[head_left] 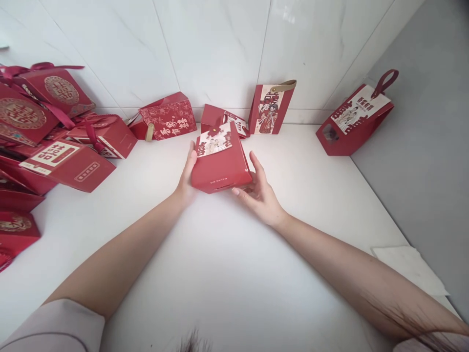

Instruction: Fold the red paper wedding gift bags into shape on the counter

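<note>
A red gift box (222, 171) is tilted between my two hands, over the middle of the white tabletop. Its pale flap carries printed figures and is fastened with a small stud. My left hand (186, 177) grips the box's left side, thumb along the edge and the other fingers mostly hidden behind it. At the lower right corner is my right hand (262, 195), its thumb against the bottom edge and some fingers curled at the side. The right index finger points up, apart from the box.
Several red gift boxes (68, 164) with ribbons are piled at the left. Along the tiled wall stand a patterned red box (168, 117), a partly hidden box (212, 115) and a strapped box (271, 110). A looped-handle box (353, 122) and a white tissue (410, 269) lie right.
</note>
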The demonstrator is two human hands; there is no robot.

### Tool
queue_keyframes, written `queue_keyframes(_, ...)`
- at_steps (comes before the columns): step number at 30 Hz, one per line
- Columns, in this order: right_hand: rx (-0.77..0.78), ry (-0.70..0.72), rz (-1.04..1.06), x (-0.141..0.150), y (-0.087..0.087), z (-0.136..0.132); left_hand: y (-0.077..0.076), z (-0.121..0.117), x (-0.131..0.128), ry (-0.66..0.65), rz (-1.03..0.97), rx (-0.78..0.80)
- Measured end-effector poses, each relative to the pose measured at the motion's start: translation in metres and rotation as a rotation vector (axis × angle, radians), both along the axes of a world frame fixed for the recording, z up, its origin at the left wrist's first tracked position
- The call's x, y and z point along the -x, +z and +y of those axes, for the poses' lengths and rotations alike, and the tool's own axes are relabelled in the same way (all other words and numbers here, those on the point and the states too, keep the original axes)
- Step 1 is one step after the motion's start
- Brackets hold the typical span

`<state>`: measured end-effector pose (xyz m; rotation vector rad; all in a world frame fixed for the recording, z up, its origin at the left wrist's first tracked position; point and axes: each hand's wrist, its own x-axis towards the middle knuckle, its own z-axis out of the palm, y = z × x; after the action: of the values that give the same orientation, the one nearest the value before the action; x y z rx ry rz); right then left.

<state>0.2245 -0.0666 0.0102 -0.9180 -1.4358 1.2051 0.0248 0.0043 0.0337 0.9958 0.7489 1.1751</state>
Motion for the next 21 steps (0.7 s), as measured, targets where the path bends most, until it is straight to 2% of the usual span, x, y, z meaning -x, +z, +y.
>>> queue_keyframes(5, 0.031, -0.044, 0.083, 0.003, 0.005, -0.001, -0.002, -0.001, 0.001, -0.088, 0.034, -0.006)
queue_keyframes(7, 0.044, -0.057, 0.084, 0.003, 0.004, -0.001, -0.006, 0.0, 0.002, -0.067, 0.021, -0.022)
queue_keyframes(12, 0.057, -0.112, 0.066, 0.0, -0.002, 0.003, -0.019, 0.005, 0.006, 0.086, 0.052, -0.041)
queue_keyframes(16, 0.066, -0.13, 0.07, -0.001, -0.007, 0.007, -0.023, 0.006, 0.009, 0.062, 0.108, -0.022)
queue_keyframes(21, 0.081, -0.127, 0.06, -0.001, -0.008, 0.007, -0.019, 0.004, 0.008, 0.045, 0.112, -0.046)
